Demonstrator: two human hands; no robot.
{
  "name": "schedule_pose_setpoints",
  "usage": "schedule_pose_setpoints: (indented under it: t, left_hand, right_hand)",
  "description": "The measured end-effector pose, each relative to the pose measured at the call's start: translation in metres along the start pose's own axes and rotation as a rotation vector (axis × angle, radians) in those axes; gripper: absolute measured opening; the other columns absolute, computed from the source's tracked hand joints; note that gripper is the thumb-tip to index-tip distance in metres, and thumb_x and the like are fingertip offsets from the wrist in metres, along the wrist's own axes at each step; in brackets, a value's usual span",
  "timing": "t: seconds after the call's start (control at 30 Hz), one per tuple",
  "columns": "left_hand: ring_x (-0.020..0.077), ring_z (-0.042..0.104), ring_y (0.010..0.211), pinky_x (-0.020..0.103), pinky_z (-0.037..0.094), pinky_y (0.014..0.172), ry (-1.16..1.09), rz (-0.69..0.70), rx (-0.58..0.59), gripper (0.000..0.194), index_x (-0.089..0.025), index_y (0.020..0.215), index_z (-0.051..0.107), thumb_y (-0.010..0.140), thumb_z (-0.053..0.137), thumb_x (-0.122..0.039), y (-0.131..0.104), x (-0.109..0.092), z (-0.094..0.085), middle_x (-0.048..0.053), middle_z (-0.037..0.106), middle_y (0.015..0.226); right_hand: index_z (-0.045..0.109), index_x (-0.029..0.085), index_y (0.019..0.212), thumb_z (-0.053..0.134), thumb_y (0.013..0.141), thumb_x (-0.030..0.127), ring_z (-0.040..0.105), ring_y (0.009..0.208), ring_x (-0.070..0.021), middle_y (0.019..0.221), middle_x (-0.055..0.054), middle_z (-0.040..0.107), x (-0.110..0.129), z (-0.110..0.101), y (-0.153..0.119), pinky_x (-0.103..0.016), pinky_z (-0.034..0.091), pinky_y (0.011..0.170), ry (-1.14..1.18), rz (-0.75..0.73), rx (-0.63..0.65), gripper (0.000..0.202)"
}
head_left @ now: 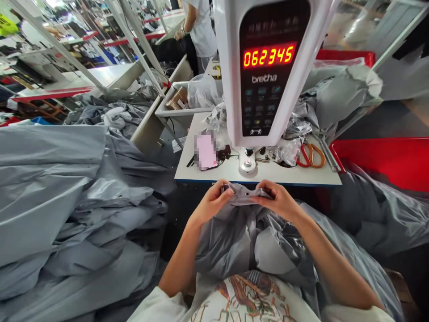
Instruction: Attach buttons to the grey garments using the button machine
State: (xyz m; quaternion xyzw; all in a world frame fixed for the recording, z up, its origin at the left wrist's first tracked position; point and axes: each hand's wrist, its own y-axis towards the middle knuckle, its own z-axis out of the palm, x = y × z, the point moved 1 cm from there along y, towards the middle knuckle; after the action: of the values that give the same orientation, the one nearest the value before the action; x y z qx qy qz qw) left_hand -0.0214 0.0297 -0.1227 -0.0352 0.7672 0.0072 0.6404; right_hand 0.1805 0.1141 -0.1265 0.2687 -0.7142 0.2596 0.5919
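Between my two hands a folded edge of grey fabric [246, 195] is stretched in front of the table's near edge, with a small dark dot at its middle. My left hand [216, 200] pinches the fabric's left end between thumb and fingers. At the other end, my right hand [274, 200] is closed on the same piece. More of the grey cloth hangs over my lap below. Just beyond the hands stands a white press machine [231, 80] with a red lit display reading 062345. Its small round lower die [247, 164] sits on the tabletop.
On the white table [187, 172] lie a pink phone-like item [207, 152], partly blurred, scissors [311, 155] with red and orange handles, and clear plastic bags [288, 150]. Grey fabric heaps [67, 201] fill the left. Red trays [378, 154] stand right. Behind, a person [203, 31] stands.
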Motion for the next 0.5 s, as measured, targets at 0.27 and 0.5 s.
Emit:
schedule_pose_setpoints:
  t: [0.27, 0.5]
  left_hand:
    - [0.0142, 0.053, 0.077, 0.029, 0.045, 0.068, 0.434, 0.773, -0.054, 0.013, -0.019, 0.075, 0.054, 0.087, 0.056, -0.02, -0.038, -0.014, -0.008, 0.003, 0.058, 0.081]
    - [0.0138, 0.058, 0.074, 0.028, 0.049, 0.064, 0.394, 0.746, -0.107, 0.008, -0.02, 0.079, 0.058, 0.086, 0.058, -0.022, -0.043, -0.004, -0.007, 0.003, 0.061, 0.081]
  right_hand:
    - [0.053, 0.019, 0.069, 0.048, 0.075, -0.003, 0.048, 0.059, -0.0082, 0.064, 0.002, 0.053, 0.014, 0.001, -0.042, -0.02, 0.036, 0.054, -0.175, -0.561, 0.013, 0.023]
    - [0.056, 0.022, 0.087, 0.052, 0.075, 0.003, 0.053, 0.063, -0.0102, 0.074, 0.002, 0.058, 0.006, 0.003, -0.048, -0.021, 0.041, 0.058, -0.293, -0.475, -0.063, 0.023]
